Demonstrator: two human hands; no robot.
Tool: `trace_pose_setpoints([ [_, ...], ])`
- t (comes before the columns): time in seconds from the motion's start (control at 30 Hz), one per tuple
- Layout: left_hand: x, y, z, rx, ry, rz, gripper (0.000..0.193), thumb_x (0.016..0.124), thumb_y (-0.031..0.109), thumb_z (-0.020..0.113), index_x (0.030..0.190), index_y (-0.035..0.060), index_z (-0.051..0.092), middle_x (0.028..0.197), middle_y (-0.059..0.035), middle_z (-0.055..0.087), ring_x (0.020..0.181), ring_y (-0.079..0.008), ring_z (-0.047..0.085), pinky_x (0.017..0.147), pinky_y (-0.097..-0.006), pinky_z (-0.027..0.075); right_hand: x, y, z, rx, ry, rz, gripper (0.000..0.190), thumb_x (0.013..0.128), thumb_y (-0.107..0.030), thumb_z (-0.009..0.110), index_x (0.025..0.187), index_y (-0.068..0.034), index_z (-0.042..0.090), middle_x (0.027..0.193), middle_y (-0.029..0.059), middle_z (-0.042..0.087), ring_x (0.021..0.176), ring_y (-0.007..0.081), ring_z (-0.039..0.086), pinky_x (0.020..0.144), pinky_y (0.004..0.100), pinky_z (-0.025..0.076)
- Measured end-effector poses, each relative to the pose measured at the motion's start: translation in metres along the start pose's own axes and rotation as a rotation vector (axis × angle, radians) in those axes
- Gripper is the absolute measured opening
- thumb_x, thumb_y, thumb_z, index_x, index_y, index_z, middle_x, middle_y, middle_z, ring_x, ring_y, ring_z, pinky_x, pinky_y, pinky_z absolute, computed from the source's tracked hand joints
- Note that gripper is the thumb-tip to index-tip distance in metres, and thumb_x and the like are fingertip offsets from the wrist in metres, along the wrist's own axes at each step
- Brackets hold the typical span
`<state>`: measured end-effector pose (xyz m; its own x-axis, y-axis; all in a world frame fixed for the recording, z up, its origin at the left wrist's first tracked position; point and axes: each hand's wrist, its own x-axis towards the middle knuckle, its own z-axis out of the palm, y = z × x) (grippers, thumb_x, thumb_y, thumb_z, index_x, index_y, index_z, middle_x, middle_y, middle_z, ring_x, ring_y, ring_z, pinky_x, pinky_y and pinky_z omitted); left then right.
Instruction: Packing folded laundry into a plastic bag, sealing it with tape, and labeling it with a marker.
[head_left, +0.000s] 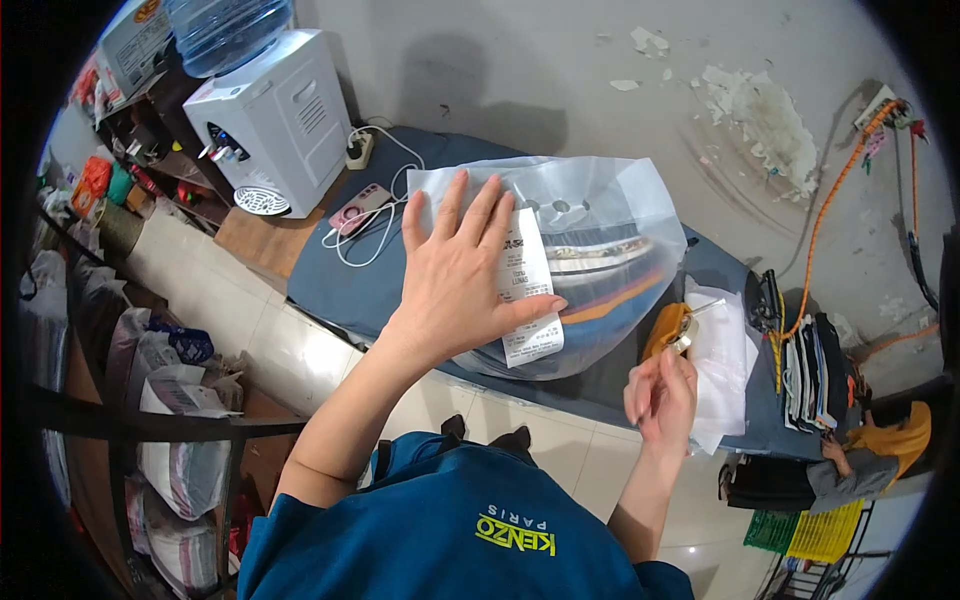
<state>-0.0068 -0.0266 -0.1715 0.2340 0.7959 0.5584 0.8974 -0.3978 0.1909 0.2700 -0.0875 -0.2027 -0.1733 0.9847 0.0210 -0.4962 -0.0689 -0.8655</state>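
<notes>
A clear plastic bag (611, 300) of folded clothes lies on a dark blue padded ironing table (337, 281). My left hand (465, 277) rests on it, fingers spread, its thumb and palm edge over a printed paper slip (536, 330) that lies on the bag. To the right of the bag, my right hand (664, 390) pinches a small roll of clear tape (685, 334) between thumb and fingers. An orange-yellow item (664, 330) and white plastic bags (724, 360) lie on the table just beyond that hand.
A white water dispenser (281, 120) and a phone (361, 208) with a white cable are at the left. Folded clothes (806, 375) stand at the table's right end, near another person (847, 472). Bagged laundry (184, 442) fills a rack at lower left. An orange cord (832, 202) hangs at right.
</notes>
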Motion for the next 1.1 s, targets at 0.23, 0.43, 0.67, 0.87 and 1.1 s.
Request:
trace_pose_setpoints([
  [0.23,0.005,-0.005,0.003,-0.029,0.01,-0.005,0.109,0.07,0.081,0.058,0.132,-0.0083,0.052,0.141,-0.0221,0.047,0.141,-0.0417,0.03,0.113,-0.061,0.006,0.006,0.03,0.105,-0.586,0.188,0.173,0.039,0.098,-0.028,0.061,0.078,0.005,0.067,0.051,0.0057,0.057,0.038,0.0081,0.049,0.037,0.0219,0.035],
  [0.43,0.008,-0.011,0.004,-0.034,-0.007,0.009,0.109,0.07,0.083,0.056,0.131,-0.0074,0.053,0.141,-0.0221,0.048,0.141,-0.041,0.029,0.114,-0.0609,0.007,0.011,0.046,0.108,-0.597,0.332,0.139,0.044,0.093,-0.032,0.068,0.073,0.007,0.066,0.058,0.0049,0.06,0.043,0.0085,0.054,0.042,0.0225,0.039],
  [0.67,0.02,-0.014,0.01,0.045,-0.056,-0.016,0.116,0.064,0.089,0.054,0.135,-0.0032,0.052,0.145,-0.0178,0.046,0.143,-0.037,0.028,0.117,-0.0566,0.008,-0.002,0.064,0.045,-0.951,0.235,0.327,0.044,0.087,-0.033,0.074,0.06,0.0,0.064,0.052,0.0066,0.06,0.04,0.0098,0.054,0.035,0.0211,0.035],
  [0.87,0.017,-0.005,-0.014,0.036,0.243,0.021,0.078,0.08,0.045,0.072,0.141,0.005,0.047,0.15,-0.0166,0.041,0.141,-0.0369,0.034,0.115,-0.056,0.018,-0.008,0.056,-0.137,-0.853,0.518,0.214,0.03,0.088,-0.025,0.071,0.075,0.002,0.066,0.061,0.0072,0.065,0.043,0.0106,0.054,0.039,0.0255,0.04],
  [1.1,-0.048,0.064,0.009,0.107,0.345,0.071,0.064,0.087,0.048,0.056,0.135,0.0055,0.053,0.144,-0.0142,0.048,0.139,-0.0362,0.035,0.115,-0.0612,0.004,0.068,0.015,-0.294,-0.946,0.861,0.036,0.038,0.089,-0.033,0.07,0.082,0.004,0.063,0.071,0.0099,0.066,0.049,0.0131,0.057,0.042,0.0264,0.047],
])
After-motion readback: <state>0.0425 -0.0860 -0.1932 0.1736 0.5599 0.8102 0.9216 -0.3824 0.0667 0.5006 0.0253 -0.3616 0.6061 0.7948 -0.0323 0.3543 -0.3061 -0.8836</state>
